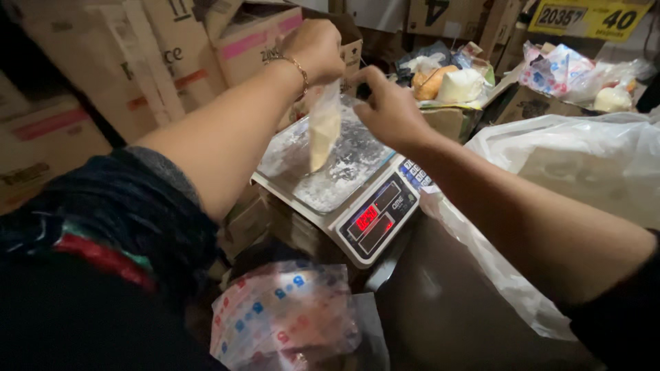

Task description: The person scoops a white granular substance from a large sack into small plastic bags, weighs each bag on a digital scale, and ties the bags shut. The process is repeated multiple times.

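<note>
My left hand (315, 47) is raised above a digital scale (375, 221) and pinches the top of a small clear plastic bag (323, 129) partly filled with pale powder. The bag hangs down over the scale's powder-dusted pan (357, 161). A gold bracelet circles the left wrist. My right hand (389, 108) is beside the bag's top at the right, fingers curled near it; whether it touches the bag is unclear. The scale's red display glows at its front.
Stacked cardboard boxes (103, 62) fill the left and back. A large clear plastic sack (584, 165) lies at the right. Bagged goods (447, 82) sit in boxes behind the scale. A printed plastic bag (285, 316) lies below the scale.
</note>
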